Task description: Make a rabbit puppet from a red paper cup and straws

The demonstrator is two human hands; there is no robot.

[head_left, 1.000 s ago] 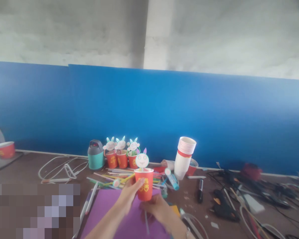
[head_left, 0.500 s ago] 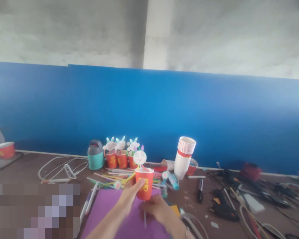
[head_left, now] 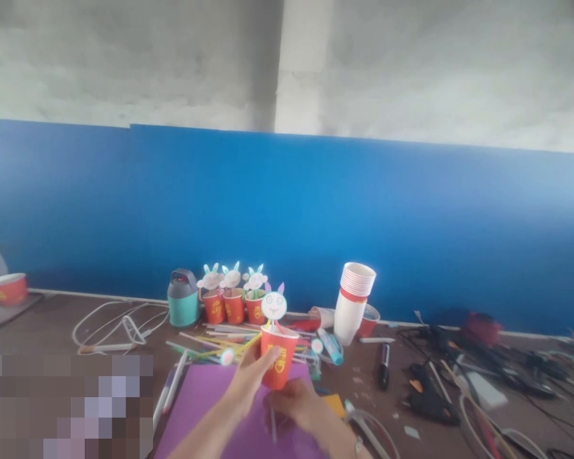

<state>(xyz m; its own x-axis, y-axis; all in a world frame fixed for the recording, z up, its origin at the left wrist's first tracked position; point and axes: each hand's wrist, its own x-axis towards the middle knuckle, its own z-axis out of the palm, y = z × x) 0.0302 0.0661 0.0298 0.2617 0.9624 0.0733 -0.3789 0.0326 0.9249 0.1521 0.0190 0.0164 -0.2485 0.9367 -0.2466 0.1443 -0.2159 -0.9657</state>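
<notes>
My left hand (head_left: pixel 249 382) is wrapped round the side of a red paper cup (head_left: pixel 278 356), held tilted slightly above a purple sheet (head_left: pixel 205 408). A white paper bunny face with purple ears (head_left: pixel 274 305) sticks up out of the cup on a stick. My right hand (head_left: pixel 294 407) is closed just under the cup, pinching the thin stick (head_left: pixel 273 432) that hangs below it. Behind stand three more red cups with bunny faces (head_left: pixel 234 296) against the blue wall.
A teal canister (head_left: pixel 183 298) stands left of the bunny cups. A tilted stack of paper cups (head_left: pixel 354 301), coloured straws (head_left: pixel 220 338), a glue stick (head_left: pixel 330 345), a black marker (head_left: pixel 385 366), a glue gun (head_left: pixel 428 395) and cables (head_left: pixel 110 322) lie about. A red bowl (head_left: pixel 6 288) sits far left.
The cup has tipped a little to the right and the bunny face has bobbed down and back up and shifted slightly. Both hands stay at the cup.
</notes>
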